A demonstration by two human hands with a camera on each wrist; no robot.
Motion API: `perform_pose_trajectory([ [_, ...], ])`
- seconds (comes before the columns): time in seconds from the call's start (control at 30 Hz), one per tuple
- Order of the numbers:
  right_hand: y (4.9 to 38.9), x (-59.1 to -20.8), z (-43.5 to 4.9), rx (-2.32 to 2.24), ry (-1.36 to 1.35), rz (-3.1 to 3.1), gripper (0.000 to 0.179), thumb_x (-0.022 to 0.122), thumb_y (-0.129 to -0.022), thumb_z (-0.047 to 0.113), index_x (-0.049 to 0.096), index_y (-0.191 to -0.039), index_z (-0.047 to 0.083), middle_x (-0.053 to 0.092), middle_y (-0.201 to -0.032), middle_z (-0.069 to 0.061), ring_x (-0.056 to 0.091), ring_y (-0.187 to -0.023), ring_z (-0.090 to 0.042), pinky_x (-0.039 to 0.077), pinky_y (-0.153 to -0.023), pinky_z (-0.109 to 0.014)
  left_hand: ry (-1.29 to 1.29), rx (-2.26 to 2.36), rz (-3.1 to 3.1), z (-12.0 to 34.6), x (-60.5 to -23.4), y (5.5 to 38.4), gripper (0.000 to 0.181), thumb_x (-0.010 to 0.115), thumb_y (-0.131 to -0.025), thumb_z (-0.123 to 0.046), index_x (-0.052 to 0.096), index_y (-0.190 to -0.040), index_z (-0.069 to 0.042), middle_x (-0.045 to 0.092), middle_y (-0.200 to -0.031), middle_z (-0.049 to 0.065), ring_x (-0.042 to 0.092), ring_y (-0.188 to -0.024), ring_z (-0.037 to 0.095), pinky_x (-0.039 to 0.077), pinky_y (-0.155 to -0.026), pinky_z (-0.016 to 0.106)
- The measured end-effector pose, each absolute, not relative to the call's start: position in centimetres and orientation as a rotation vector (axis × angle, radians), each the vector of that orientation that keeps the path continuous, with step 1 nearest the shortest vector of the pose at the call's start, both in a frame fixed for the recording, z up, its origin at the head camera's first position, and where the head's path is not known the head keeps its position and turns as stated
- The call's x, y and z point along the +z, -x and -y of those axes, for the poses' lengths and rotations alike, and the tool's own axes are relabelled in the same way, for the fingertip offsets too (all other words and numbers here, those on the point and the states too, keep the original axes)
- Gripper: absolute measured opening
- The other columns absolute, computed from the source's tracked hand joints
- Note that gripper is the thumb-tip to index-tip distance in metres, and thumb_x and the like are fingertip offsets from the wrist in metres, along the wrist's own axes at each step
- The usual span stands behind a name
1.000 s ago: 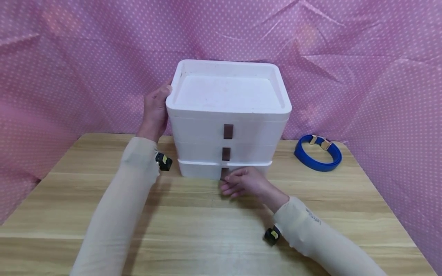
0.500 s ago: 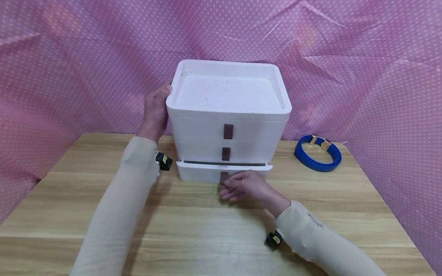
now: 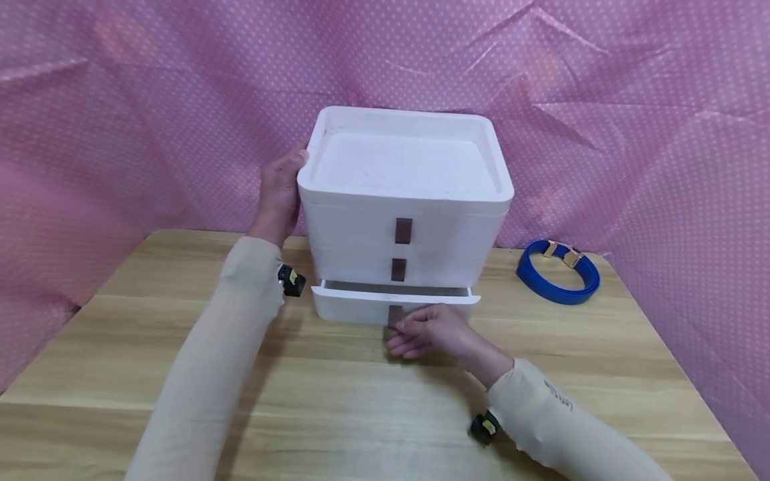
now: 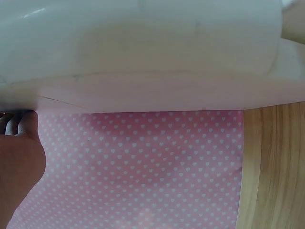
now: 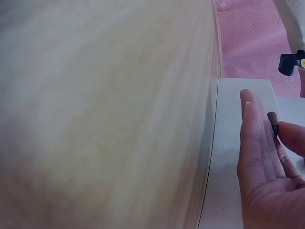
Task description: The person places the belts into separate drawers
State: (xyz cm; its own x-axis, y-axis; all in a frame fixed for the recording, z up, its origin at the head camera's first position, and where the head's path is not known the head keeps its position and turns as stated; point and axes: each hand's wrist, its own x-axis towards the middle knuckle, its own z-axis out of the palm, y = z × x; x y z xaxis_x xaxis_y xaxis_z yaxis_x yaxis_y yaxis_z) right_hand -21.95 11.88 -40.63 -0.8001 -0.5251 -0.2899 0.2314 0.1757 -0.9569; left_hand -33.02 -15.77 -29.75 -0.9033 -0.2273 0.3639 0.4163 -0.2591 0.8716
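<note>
A white drawer unit with brown pull tabs stands at the back of the table. Its bottom drawer is pulled part way out, and a narrow dark gap shows behind its front. My right hand pinches that drawer's brown tab between thumb and finger; the right wrist view shows the tab edge-on in the pinch, other fingers extended. At the upper left, my left hand grips the unit's side, thumb at the top rim. In the left wrist view its fingers bend against the white wall.
A coiled blue belt with a gold buckle lies on the wooden table, right of the unit. Pink dotted cloth hangs behind and on both sides. A small black camera sits at my right wrist.
My right hand has drawn the bottom drawer outward by its tab, toward me, widening the gap behind its front. My left hand stays on the unit's side. The head view has shifted slightly.
</note>
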Motion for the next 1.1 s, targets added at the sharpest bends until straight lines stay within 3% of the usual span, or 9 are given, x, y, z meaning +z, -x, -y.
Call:
perform_pose_trajectory([
  [0.17,22.0,-40.6,-11.7,-1.685,0.288,-1.88,0.03,0.057,-0.098,0.01,0.06,-0.114,-0.015,0.071,-0.098,-0.024,0.071,-0.088,-0.031,0.059,-0.08,-0.042,0.212,-2.213,1.57,15.8,-29.6,32.9,0.035,0.058,-0.092,-0.017,0.066,-0.12,0.001,0.065,-0.126,0.01,0.064,-0.107,0.023,0.053,-0.091,0.03],
  [1.1,20.4,-40.7,-12.4,-1.673,0.291,-1.828,0.028,0.058,-0.097,0.009,0.061,-0.113,-0.014,0.071,-0.098,-0.023,0.071,-0.088,-0.031,0.058,-0.082,-0.044,0.181,-2.187,1.658,15.8,-29.9,32.8,0.033,0.058,-0.094,-0.024,0.069,-0.117,-0.002,0.064,-0.129,0.005,0.063,-0.111,0.022,0.053,-0.091,0.031],
])
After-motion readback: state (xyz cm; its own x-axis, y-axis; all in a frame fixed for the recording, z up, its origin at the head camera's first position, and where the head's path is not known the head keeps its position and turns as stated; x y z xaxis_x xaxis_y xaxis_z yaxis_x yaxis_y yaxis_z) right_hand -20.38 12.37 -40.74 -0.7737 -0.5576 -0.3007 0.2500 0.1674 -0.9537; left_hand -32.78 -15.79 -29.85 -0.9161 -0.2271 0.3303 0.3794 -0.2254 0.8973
